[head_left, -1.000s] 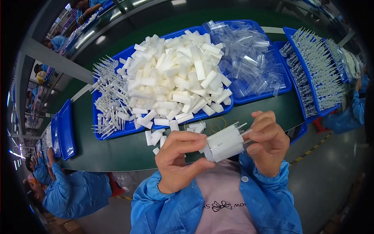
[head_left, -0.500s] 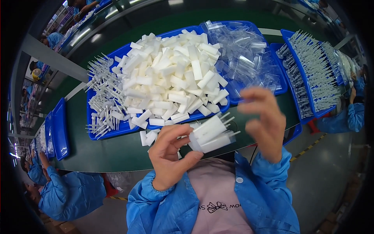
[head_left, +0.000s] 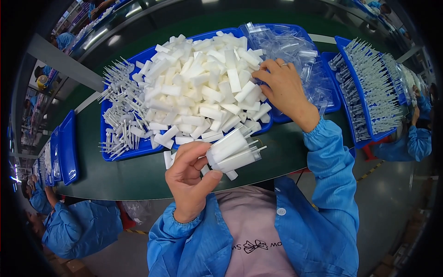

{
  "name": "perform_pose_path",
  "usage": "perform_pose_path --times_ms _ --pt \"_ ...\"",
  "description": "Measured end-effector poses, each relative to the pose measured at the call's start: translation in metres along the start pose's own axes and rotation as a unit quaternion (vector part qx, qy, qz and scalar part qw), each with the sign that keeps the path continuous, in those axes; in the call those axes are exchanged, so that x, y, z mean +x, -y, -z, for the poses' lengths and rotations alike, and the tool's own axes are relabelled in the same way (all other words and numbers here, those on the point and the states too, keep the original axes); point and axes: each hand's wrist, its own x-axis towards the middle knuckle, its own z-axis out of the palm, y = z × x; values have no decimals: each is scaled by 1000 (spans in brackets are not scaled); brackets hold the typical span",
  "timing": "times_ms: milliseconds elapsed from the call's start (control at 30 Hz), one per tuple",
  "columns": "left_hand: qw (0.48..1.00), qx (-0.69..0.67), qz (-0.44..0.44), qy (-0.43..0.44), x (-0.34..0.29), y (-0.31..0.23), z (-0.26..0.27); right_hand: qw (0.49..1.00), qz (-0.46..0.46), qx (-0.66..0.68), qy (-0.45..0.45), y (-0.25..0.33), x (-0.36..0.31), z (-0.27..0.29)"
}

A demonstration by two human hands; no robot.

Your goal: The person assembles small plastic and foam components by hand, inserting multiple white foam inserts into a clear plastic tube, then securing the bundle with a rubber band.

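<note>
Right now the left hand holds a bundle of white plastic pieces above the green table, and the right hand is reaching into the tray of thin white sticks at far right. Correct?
Not quite. The head view shows the right hand on the clear bags beside the heap of white blocks, not the stick tray. The left hand does hold the white bundle above the green table.

A bare strip of green desk [head_left: 134, 173] lies open before the blue tray [head_left: 107, 138]; heaped white pieces [head_left: 198, 87] crowd everything beyond.
</note>
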Motion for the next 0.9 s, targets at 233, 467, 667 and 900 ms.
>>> perform_pose_path --times_ms 233,467,667,900 --pt "1000 10 -5 -27 1 2 -1 943 -119 277 -139 0 -6 16" --pt "990 115 -82 -11 -2 -3 -3 722 -140 653 -181 52 -53 81" --pt "990 115 -81 12 -4 -7 -9 795 -78 567 -202 74 -75 83" --pt "973 211 -83 51 -4 -13 -10 797 -57 570 -191 73 -80 83"
